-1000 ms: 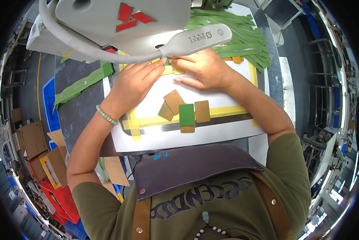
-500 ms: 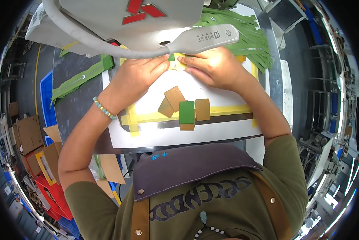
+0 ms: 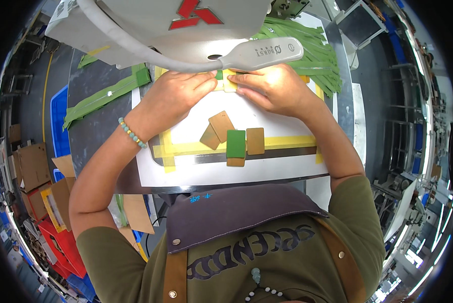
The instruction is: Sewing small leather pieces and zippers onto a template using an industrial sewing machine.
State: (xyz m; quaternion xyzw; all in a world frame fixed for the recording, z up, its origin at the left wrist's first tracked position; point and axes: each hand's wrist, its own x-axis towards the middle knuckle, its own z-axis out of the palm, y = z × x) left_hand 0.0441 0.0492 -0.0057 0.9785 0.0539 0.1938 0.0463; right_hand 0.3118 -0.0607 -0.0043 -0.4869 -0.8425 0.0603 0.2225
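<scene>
Seemingly aligning yellow rectangular card at right hand with green piece by left hand; cannot tell grips; next, steady both.

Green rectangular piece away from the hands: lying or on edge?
Lying. The green rectangular piece shows its broad face upward and partly covers a brown piece.

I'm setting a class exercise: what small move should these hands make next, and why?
Perhaps the right hand should lightly press the yellowish card to steady it: it appears to touch that card, which lies beside the green piece near the left hand.
</scene>
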